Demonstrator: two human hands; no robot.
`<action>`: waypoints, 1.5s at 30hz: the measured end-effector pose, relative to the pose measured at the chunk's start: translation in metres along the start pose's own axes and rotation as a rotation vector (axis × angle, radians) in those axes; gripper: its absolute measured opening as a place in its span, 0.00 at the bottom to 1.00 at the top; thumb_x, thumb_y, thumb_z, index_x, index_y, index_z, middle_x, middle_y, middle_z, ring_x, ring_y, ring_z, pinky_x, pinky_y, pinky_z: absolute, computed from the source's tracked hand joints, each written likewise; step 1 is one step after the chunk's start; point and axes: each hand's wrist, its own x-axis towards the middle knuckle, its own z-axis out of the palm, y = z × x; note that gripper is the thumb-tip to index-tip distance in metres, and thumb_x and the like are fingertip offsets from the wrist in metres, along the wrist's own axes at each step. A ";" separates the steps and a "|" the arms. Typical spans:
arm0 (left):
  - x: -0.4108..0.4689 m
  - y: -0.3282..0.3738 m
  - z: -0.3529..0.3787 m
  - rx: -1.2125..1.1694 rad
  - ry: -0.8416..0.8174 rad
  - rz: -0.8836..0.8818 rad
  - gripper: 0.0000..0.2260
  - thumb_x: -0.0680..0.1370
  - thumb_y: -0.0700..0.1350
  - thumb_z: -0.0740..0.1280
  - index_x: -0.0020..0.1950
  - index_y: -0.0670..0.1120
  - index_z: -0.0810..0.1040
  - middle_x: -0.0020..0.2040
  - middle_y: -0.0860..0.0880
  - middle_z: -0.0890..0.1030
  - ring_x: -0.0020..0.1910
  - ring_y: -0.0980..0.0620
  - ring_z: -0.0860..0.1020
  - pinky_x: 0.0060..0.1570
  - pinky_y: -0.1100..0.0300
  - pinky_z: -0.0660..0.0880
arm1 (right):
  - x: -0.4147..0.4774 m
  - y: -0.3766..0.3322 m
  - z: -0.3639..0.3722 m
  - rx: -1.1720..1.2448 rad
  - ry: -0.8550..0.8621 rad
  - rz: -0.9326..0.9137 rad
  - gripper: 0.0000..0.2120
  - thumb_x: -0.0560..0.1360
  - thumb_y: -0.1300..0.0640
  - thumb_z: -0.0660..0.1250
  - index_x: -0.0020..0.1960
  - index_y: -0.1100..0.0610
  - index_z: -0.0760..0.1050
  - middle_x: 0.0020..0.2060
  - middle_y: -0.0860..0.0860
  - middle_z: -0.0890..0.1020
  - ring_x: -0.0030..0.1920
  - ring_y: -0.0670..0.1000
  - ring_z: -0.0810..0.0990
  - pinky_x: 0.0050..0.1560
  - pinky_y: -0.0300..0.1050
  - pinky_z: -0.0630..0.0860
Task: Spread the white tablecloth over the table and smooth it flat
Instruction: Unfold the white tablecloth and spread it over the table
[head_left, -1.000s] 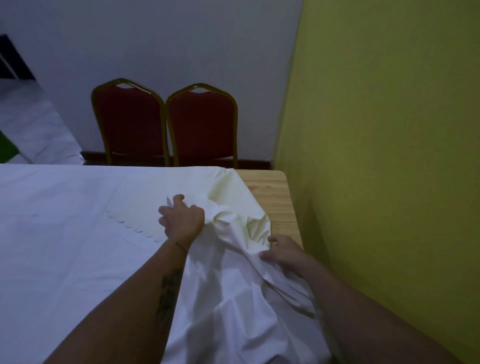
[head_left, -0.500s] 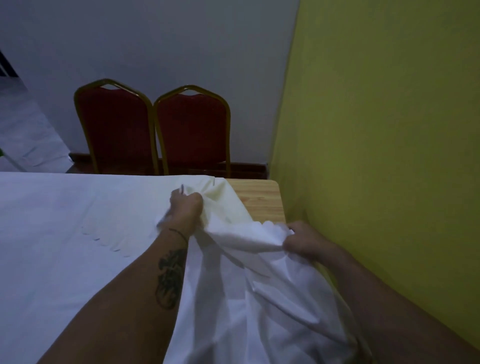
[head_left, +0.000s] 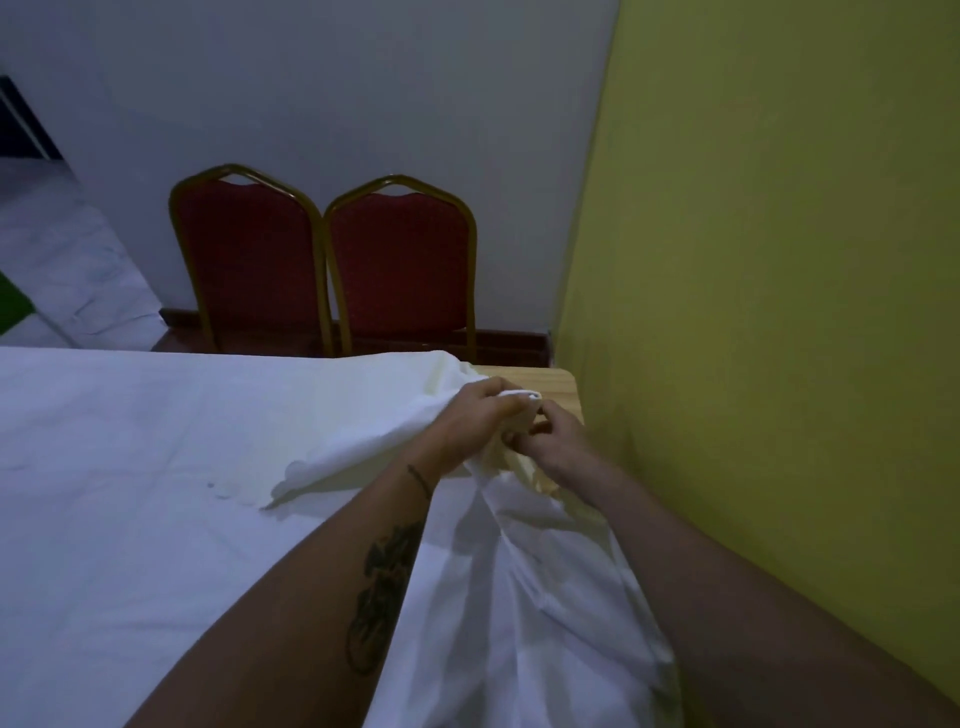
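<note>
The white tablecloth (head_left: 156, 467) lies over most of the wooden table (head_left: 558, 387), whose far right corner shows bare. Near that corner the cloth is bunched and lifted, with a scalloped edge folded back over the flat part. My left hand (head_left: 475, 421) is clenched on the bunched cloth. My right hand (head_left: 556, 441) meets it from the right, fingers pinching the same bunch. From both hands a loose fold of cloth hangs down toward me between my forearms.
Two red chairs with gold frames, the left one (head_left: 249, 260) and the right one (head_left: 400, 265), stand behind the table's far edge against a grey wall. A yellow-green wall (head_left: 779, 312) runs close along the table's right side. Another white-covered surface (head_left: 62, 280) lies at far left.
Both hands have moved toward the far right corner and come together; the right hand, earlier apart on the cloth's edge, now meets the left at the bunch. More of the bare wood is covered.
</note>
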 end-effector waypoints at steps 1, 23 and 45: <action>-0.003 -0.004 -0.001 -0.028 -0.011 -0.001 0.14 0.80 0.52 0.63 0.57 0.47 0.82 0.54 0.46 0.82 0.56 0.47 0.78 0.55 0.54 0.75 | 0.004 0.001 0.002 -0.007 0.056 -0.011 0.10 0.71 0.54 0.72 0.51 0.47 0.78 0.46 0.51 0.83 0.49 0.55 0.82 0.52 0.56 0.80; -0.047 -0.122 -0.063 -0.828 0.461 -0.724 0.16 0.74 0.42 0.65 0.61 0.38 0.75 0.47 0.38 0.81 0.44 0.38 0.82 0.50 0.37 0.80 | 0.012 -0.010 0.075 -0.349 0.027 -0.102 0.03 0.68 0.54 0.66 0.40 0.52 0.76 0.43 0.51 0.79 0.44 0.52 0.77 0.44 0.48 0.77; -0.055 -0.183 -0.115 0.188 0.507 -0.676 0.19 0.70 0.43 0.68 0.59 0.39 0.76 0.59 0.38 0.78 0.57 0.37 0.78 0.53 0.53 0.76 | -0.047 -0.047 0.039 -0.494 -0.007 -0.188 0.09 0.74 0.59 0.67 0.35 0.52 0.77 0.32 0.47 0.77 0.35 0.48 0.74 0.35 0.42 0.68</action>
